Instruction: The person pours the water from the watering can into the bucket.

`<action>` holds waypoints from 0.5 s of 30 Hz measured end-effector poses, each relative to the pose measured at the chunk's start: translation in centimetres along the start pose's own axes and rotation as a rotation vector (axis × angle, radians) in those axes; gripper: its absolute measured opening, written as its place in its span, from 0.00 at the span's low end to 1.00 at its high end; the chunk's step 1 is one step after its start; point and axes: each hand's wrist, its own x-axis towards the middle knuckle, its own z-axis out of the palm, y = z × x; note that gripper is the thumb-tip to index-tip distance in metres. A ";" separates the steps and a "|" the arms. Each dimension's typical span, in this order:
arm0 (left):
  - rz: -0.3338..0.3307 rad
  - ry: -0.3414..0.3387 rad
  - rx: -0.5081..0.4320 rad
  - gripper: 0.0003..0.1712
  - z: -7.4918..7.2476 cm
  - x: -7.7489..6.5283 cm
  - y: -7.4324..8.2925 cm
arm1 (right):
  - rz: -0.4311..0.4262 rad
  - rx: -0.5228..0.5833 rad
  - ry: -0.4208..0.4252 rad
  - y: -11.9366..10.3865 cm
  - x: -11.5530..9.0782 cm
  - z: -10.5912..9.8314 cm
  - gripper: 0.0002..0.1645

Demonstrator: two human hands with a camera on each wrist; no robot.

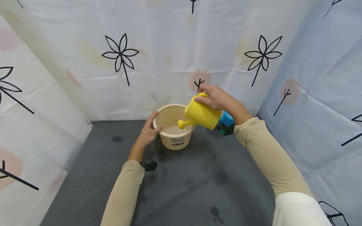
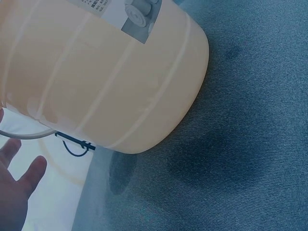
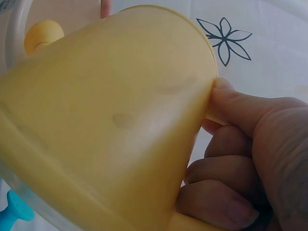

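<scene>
A cream plastic bucket (image 1: 176,142) with a printed label stands upright on the dark grey table. My left hand (image 1: 148,130) grips its left rim, thumb at the front and fingers round the side; the left wrist view shows some fingers (image 2: 33,175) spread off the wall. My right hand (image 1: 213,98) holds a yellow watering can (image 1: 202,114) by its handle. The can is tipped, its round spout head (image 1: 181,124) over the bucket's right side. In the right wrist view the can (image 3: 110,110) hides most of the bucket, and curled fingers (image 3: 221,173) wrap the handle.
A blue object (image 1: 227,118) stands behind my right wrist, partly hidden; its turquoise round end (image 3: 20,206) shows in the right wrist view. Dark wet-looking spots (image 1: 215,212) mark the table (image 1: 181,185). Patterned white cloth walls (image 1: 167,59) enclose the back and both sides.
</scene>
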 end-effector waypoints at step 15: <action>0.000 0.001 -0.013 0.44 -0.1 0.0 -0.2 | -0.007 -0.005 -0.024 -0.7 0.4 0.0 0.17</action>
